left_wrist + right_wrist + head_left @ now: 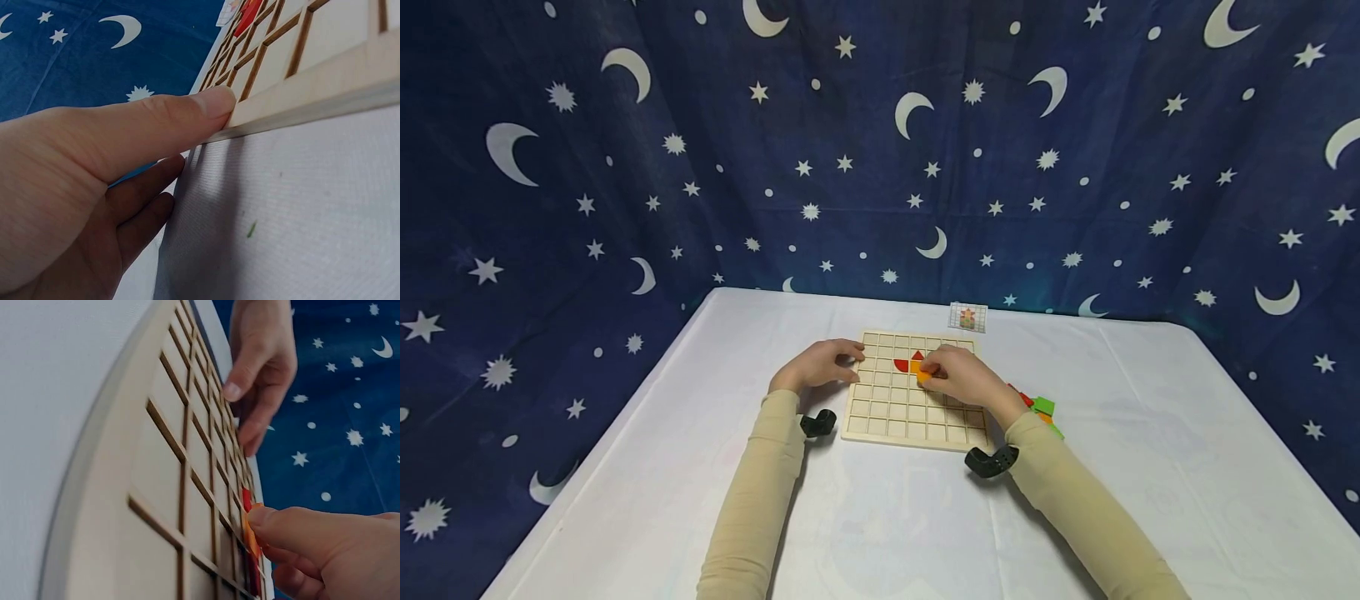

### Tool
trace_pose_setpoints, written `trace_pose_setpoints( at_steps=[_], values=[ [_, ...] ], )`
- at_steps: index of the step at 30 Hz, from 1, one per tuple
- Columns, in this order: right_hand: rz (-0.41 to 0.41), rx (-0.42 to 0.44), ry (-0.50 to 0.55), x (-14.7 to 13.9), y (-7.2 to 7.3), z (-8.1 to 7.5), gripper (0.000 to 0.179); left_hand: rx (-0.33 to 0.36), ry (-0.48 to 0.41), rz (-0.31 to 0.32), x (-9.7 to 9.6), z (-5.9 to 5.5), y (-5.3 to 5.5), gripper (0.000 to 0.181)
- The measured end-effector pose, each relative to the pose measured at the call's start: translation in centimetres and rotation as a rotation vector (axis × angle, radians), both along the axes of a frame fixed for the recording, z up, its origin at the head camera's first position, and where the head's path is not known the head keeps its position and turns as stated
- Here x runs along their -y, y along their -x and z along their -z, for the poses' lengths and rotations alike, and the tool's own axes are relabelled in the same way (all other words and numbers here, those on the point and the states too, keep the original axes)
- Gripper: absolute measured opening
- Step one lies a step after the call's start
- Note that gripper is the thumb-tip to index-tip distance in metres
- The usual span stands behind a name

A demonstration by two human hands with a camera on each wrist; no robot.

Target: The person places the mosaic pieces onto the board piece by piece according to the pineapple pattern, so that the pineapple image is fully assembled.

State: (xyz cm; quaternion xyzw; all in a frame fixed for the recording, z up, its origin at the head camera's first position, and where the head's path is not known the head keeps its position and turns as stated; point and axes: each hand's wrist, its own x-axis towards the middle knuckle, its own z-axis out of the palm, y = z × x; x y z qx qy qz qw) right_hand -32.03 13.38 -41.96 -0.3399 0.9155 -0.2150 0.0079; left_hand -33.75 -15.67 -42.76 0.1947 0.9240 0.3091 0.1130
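A wooden grid board [880,421] lies on the white table, its cells divided by raised strips. My left hand [820,364] is at its left edge; in the left wrist view the thumb [215,102] rests on the rim, fingers loosely bent beside it. Between thumb and fingers my right hand [966,377] pinches an orange block [923,378] over the grid, its far side covered by the fingertips. A red quarter-circle piece [901,365], a red triangle [917,356] and an orange square [914,367] sit in cells around that block.
Green, red and orange pieces [1043,406] are heaped right of the board, partly behind the right forearm. A small printed card [967,317] with a coloured grid figure lies beyond the board. A dark blue moon-and-star curtain [880,167] hangs behind the table.
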Motion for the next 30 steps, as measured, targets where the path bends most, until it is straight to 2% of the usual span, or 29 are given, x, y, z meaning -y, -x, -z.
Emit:
trace_pose_setpoints(
  at_steps=[7,14,22,30],
  values=[
    [0.006,-0.043,-0.011,1.0,-0.3,0.4,0.019,0.004,-0.005,0.004,-0.2,-0.1,-0.2,0.043],
    [0.022,-0.026,-0.006,1.2,-0.2,0.6,0.015,-0.004,-0.014,0.003,-0.1,-0.1,-0.2,0.042],
    [0.015,-0.019,0.022,0.5,-0.4,0.3,0.021,-0.005,-0.007,0.009,-0.1,-0.1,-0.2,0.042],
    [0.157,0.072,0.041,-2.9,-0.7,-1.0,0.024,-0.001,-0.009,0.003,-0.2,-0.2,-0.3,0.042]
  ],
)
